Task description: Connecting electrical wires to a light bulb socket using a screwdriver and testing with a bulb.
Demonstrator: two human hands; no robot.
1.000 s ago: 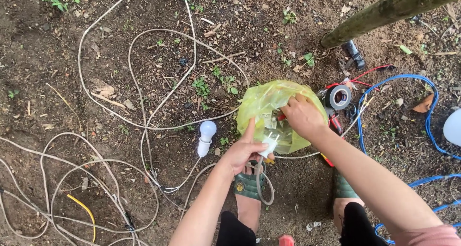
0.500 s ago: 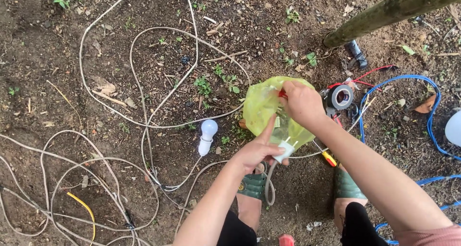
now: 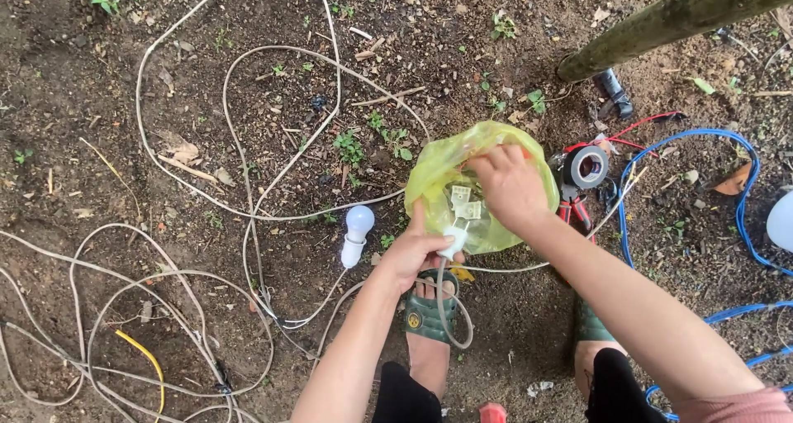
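Yellow plastic bag (image 3: pixel 450 175) between both hands, apparently gripped; open soil (image 3: pixel 248 142) leftward.

Bag (image 3: pixel 438 175) centre; bulb (image 3: pixel 356 233) left of it; tape roll (image 3: pixel 586 167) right; sandal (image 3: pixel 428 311) below.

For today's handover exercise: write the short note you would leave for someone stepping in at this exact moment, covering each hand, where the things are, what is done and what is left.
Left hand: grips a white plug with its grey cord looping down over the green sandal.
Right hand: pinches the top of the yellow plastic bag, holding it up off the soil.
Inside the bag: small white fittings show through.
Nearby: white bulb lying on its lead, tape roll, blue cable.
Done: plug in hand at the bag.
Left: bag not yet set down; cables lie loose.
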